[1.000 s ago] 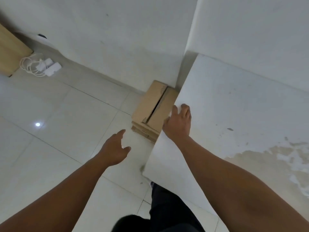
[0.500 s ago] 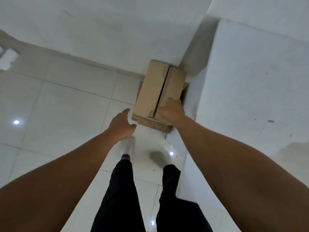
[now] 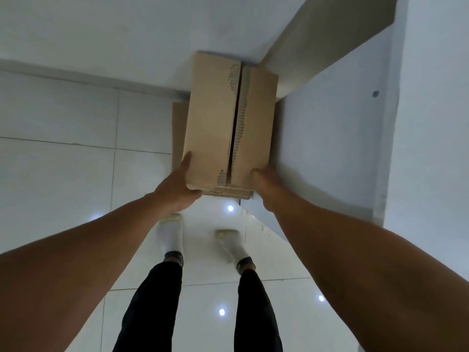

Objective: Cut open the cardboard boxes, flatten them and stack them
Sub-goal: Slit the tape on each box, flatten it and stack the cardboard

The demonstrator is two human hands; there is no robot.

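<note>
The cardboard box [image 3: 215, 118] sits in the corner of the room, its far end against the white wall [image 3: 101, 34] and its right side close along a white slab [image 3: 330, 148]. Its top flaps meet in a torn, ragged seam running away from the person. Flat cardboard [image 3: 179, 133] shows from under its left side and near edge, lying on the tiled floor [image 3: 63, 174]; whether the box rests on that or is just clear of it I cannot tell. The left hand [image 3: 177, 184] clasps the near left corner, thumb laid up along the side and fingers curled beneath. The right hand [image 3: 266, 181] grips the near right corner, thumb on the top edge, its fingers hidden behind the box. Below, two feet in white socks [image 3: 170, 235] stand on the tiles, just short of the box
</note>
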